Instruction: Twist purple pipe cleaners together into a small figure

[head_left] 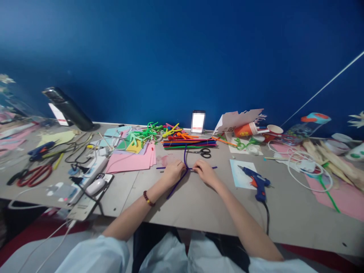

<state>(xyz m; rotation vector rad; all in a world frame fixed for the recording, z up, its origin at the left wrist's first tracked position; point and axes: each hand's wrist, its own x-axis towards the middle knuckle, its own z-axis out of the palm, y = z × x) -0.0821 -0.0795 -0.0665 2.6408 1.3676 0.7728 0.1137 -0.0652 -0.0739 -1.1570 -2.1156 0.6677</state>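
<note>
Crossed purple pipe cleaners [173,190] lie low over the table in front of me, their arms pointing several ways from one centre. Close to that centre, my left hand [174,172] has its fingers closed on them from the left. From the right, my right hand [205,172] pinches them, with one purple end showing past the knuckles. The fingertips of both hands partly hide the crossing. Just beyond the hands rest black scissors [205,152] and a bundle of coloured pipe cleaners [189,143].
To the right, a blue glue gun [256,181] lies on light blue paper [236,175]. Pink paper sheets [129,161] and a power strip [89,178] are at left. A phone [198,122] stands against the wall. Paper cups [246,130] sit at the back right.
</note>
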